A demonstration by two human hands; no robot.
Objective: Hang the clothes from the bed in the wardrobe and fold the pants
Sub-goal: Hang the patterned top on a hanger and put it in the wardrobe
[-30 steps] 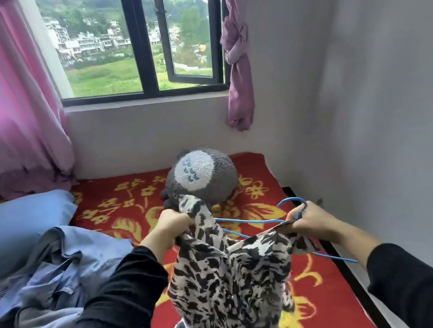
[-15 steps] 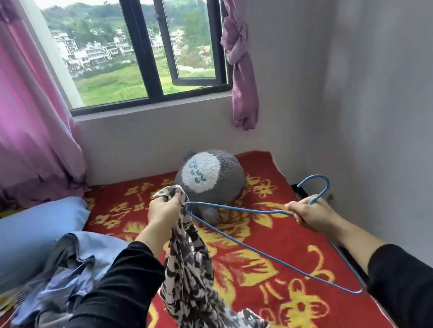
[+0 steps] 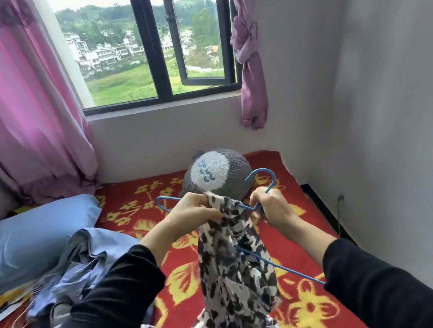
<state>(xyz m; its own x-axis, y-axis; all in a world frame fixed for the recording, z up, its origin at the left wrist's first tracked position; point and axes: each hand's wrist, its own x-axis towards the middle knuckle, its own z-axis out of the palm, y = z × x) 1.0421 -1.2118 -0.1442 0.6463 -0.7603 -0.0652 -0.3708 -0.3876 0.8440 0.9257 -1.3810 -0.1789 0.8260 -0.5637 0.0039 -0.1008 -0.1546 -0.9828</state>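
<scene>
A black-and-white patterned garment (image 3: pixel 231 268) hangs bunched over the bed, its lower end pooled on the red blanket. My left hand (image 3: pixel 191 212) grips its top edge. My right hand (image 3: pixel 271 206) holds the neck of a blue wire hanger (image 3: pixel 264 182); the hook points up and one hanger arm (image 3: pixel 290 269) runs down past the cloth towards my right sleeve. The hanger's other corner (image 3: pixel 163 202) sticks out left of my left hand. Both hands are close together in front of the plush toy. A pile of blue and grey clothes (image 3: pixel 85 270) lies on the bed at the left.
A grey plush toy (image 3: pixel 215 172) sits at the far end of the red flowered blanket (image 3: pixel 176 279). A blue pillow (image 3: pixel 25 243) lies at the left. Pink curtains (image 3: pixel 10 110) flank the window (image 3: pixel 153 47). A white wall (image 3: pixel 387 110) bounds the bed on the right.
My hands have come together: the right hand brought the hanger's neck left to the garment's top, and the hanger now passes through or behind the cloth. The garment hangs bunched.
</scene>
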